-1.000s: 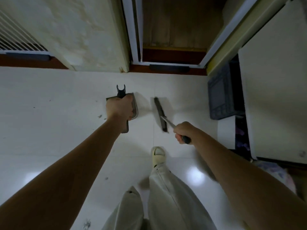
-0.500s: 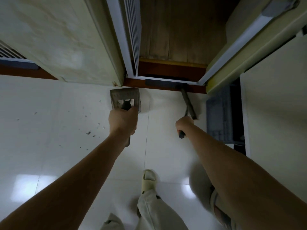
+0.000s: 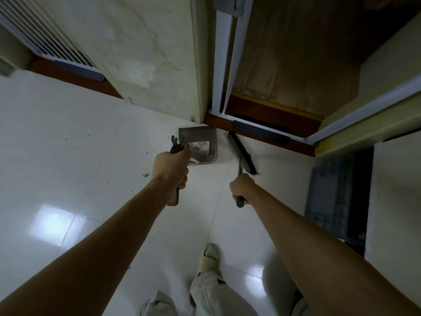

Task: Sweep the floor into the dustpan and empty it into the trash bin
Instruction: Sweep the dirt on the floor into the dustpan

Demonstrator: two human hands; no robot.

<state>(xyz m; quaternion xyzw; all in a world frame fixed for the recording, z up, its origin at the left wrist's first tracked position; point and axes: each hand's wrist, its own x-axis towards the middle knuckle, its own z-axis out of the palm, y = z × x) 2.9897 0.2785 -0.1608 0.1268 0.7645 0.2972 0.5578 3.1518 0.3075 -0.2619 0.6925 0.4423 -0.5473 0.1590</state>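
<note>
A grey dustpan (image 3: pixel 200 142) stands on the white tiled floor (image 3: pixel 68 183) close to the wall corner, with dark dirt inside it. My left hand (image 3: pixel 171 166) grips its upright handle. My right hand (image 3: pixel 242 189) grips the broom's handle, and the dark broom head (image 3: pixel 242 155) lies on the floor just right of the dustpan, near the door threshold. Dark specks of dirt (image 3: pixel 145 175) are scattered on the tiles left of the dustpan. No trash bin is in view.
A cream wall (image 3: pixel 136 53) and a white door frame (image 3: pixel 224 65) rise just beyond the dustpan, with a brown threshold (image 3: pixel 268 117). A grey crate (image 3: pixel 330 197) and a white cabinet (image 3: pixel 396 201) stand at the right. My foot (image 3: pixel 210 256) is on the tiles below.
The view has come closer to the corner. The dustpan stays by the wall corner, and the broom head has swung from the threshold to beside the dustpan's right edge.
</note>
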